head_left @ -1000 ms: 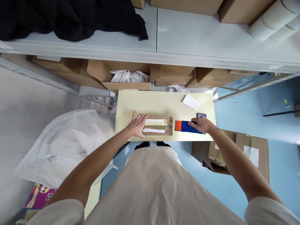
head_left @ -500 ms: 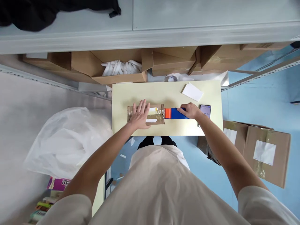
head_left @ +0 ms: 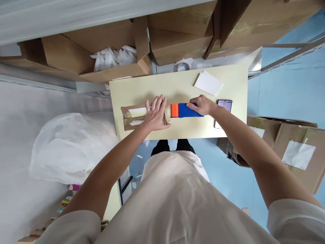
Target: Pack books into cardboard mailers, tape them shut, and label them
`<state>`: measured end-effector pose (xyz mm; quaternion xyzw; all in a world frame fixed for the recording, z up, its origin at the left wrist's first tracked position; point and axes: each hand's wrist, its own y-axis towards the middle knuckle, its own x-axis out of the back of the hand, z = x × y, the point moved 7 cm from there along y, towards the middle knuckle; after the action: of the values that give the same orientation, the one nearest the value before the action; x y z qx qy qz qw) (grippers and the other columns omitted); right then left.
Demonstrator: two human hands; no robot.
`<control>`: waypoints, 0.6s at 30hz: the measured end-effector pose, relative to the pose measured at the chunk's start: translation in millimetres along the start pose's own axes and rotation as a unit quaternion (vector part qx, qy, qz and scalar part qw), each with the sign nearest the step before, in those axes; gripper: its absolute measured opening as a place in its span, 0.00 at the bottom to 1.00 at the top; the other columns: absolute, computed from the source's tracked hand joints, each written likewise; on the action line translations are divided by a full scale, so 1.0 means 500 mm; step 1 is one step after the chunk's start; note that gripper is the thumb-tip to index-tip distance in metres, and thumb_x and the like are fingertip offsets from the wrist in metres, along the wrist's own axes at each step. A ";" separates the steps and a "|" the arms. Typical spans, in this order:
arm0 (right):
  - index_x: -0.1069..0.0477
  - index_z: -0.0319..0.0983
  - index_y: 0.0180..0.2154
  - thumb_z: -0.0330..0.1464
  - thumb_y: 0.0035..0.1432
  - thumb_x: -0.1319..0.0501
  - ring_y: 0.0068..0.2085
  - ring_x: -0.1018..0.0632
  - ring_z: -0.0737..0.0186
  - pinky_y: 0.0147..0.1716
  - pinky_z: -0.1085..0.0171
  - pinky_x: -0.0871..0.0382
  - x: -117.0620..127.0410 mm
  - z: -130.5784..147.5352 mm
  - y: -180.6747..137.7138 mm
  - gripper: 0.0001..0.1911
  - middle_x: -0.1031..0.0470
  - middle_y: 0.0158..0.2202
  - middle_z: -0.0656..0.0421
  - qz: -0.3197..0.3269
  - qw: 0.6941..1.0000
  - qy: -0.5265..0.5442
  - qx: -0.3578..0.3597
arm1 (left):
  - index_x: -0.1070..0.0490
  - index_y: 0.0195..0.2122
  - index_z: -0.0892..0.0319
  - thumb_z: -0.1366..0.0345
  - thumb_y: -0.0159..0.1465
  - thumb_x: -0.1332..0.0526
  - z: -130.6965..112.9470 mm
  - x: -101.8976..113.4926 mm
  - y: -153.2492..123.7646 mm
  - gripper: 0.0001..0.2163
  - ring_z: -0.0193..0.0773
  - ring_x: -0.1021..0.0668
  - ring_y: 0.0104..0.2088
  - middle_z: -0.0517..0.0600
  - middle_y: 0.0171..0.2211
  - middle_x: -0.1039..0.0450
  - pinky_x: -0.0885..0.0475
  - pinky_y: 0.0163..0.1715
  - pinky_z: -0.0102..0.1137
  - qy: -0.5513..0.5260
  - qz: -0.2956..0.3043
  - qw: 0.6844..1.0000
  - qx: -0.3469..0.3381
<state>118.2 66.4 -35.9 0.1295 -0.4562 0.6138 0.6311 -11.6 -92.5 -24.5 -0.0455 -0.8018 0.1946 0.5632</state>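
A brown cardboard package (head_left: 130, 118) with white labels and shiny tape lies flat on the pale yellow table (head_left: 142, 86). My left hand (head_left: 156, 117) presses down on its right part, fingers stretched out, hiding some of the surface. At the package's right end is a blue and orange tape dispenser (head_left: 188, 110), its orange part facing the package. My right hand (head_left: 201, 105) is wrapped around the blue end. Whether the dispenser touches the package I cannot tell.
Right of the dispenser lies a phone (head_left: 224, 106); white paper sheets (head_left: 208, 83) are behind it. A tape roll (head_left: 183, 67) and open cardboard boxes (head_left: 114, 73) line the shelf. A large white plastic bag (head_left: 73, 145) stands left, cartons (head_left: 299, 152) right.
The view has tilted and come nearer to the table. My left hand has slid along the package towards its right end. My right hand keeps its hold on the tape dispenser.
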 end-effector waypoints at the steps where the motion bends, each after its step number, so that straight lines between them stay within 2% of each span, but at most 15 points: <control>1: 0.26 0.35 0.32 0.51 0.65 0.61 0.27 0.29 0.62 0.30 0.63 0.41 0.000 -0.011 -0.007 0.34 0.29 0.24 0.55 0.003 1.000 0.000 -0.002 | 0.71 0.69 0.65 0.44 0.49 0.34 0.000 -0.001 0.001 0.59 0.63 0.62 0.68 0.64 0.70 0.69 0.78 0.60 0.55 0.000 0.001 1.000 0.001; 5: 0.25 0.35 0.33 0.52 0.64 0.60 0.29 0.27 0.58 0.32 0.62 0.39 0.007 -0.056 -0.034 0.34 0.28 0.24 0.54 0.016 0.999 -0.028 -0.039 | 0.67 0.69 0.64 0.39 0.46 0.34 -0.004 0.000 0.002 0.59 0.65 0.61 0.68 0.65 0.70 0.69 0.77 0.59 0.57 -0.004 -0.002 1.000 -0.011; 8: 0.24 0.35 0.33 0.55 0.63 0.59 0.32 0.25 0.53 0.33 0.60 0.37 0.016 -0.052 -0.037 0.35 0.26 0.27 0.50 0.026 0.993 -0.069 -0.089 | 0.62 0.69 0.64 0.36 0.44 0.35 -0.006 0.006 -0.001 0.60 0.68 0.60 0.67 0.68 0.69 0.70 0.75 0.58 0.61 -0.006 -0.006 1.000 -0.028; 11: 0.24 0.34 0.33 0.59 0.59 0.55 0.38 0.24 0.46 0.36 0.56 0.35 0.018 -0.003 -0.013 0.38 0.25 0.30 0.45 0.011 0.984 -0.099 -0.145 | 0.49 0.67 0.61 0.36 0.47 0.37 -0.016 0.010 -0.010 0.51 0.68 0.57 0.67 0.65 0.70 0.65 0.75 0.57 0.63 0.003 -0.001 0.998 -0.070; 14: 0.23 0.34 0.34 0.59 0.58 0.53 0.41 0.24 0.41 0.38 0.52 0.34 0.007 0.066 0.031 0.37 0.26 0.30 0.44 -0.031 0.982 -0.099 -0.156 | 0.34 0.59 0.55 0.40 0.52 0.37 -0.029 0.011 -0.018 0.36 0.66 0.54 0.67 0.58 0.68 0.52 0.77 0.58 0.63 0.022 0.002 0.994 -0.111; 16: 0.23 0.35 0.35 0.57 0.60 0.52 0.41 0.24 0.41 0.38 0.51 0.33 -0.004 0.107 0.059 0.34 0.26 0.29 0.45 -0.051 0.984 -0.092 -0.143 | 0.30 0.55 0.53 0.42 0.53 0.37 -0.032 0.012 -0.018 0.32 0.65 0.53 0.66 0.56 0.65 0.45 0.77 0.59 0.63 0.030 -0.001 0.993 -0.112; 18: 0.23 0.36 0.34 0.53 0.61 0.51 0.40 0.23 0.41 0.37 0.50 0.33 -0.010 0.136 0.079 0.30 0.26 0.28 0.46 -0.055 0.985 -0.092 -0.138 | 0.28 0.54 0.52 0.42 0.51 0.36 -0.033 0.014 -0.013 0.31 0.65 0.53 0.66 0.56 0.63 0.42 0.77 0.59 0.63 0.028 -0.005 0.994 -0.104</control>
<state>55.7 22.4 -17.8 0.1220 -0.5850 0.4952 0.6306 2.2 -92.0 -11.1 -0.1052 -0.8019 0.1060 0.5784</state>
